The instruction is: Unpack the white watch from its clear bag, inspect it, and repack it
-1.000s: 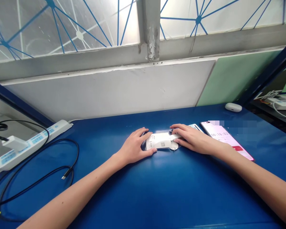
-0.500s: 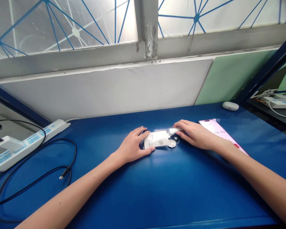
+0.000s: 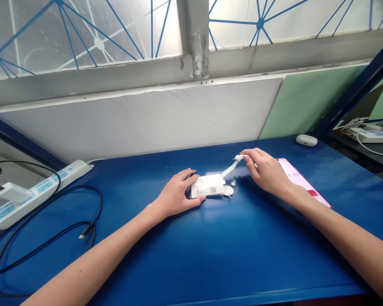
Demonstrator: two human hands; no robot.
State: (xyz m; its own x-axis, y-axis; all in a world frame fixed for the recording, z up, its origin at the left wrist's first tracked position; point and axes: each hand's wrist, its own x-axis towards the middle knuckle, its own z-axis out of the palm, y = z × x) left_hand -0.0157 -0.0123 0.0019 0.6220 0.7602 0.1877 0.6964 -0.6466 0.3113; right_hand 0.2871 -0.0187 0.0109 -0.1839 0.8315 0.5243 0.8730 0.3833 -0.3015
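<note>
A small white package (image 3: 207, 185) with a printed label and a square code lies on the blue table, in the middle of the head view. My left hand (image 3: 178, 194) grips its left end between thumb and fingers. From the package's upper right corner a white strip (image 3: 230, 167) runs up to my right hand (image 3: 257, 166), whose thumb and fingertips pinch its crumpled end above the table. Round white pieces (image 3: 228, 190) under clear plastic show at the package's right end.
A phone (image 3: 301, 182) with a lit pink screen lies partly behind my right forearm. Farther back is a white oval case (image 3: 307, 140). On the left are a power strip (image 3: 40, 193) with a white plug and a looped black cable (image 3: 97, 204).
My right hand has moved up and slightly right, pulling the white strip out from the package's corner. My left hand has stayed on the package.
</note>
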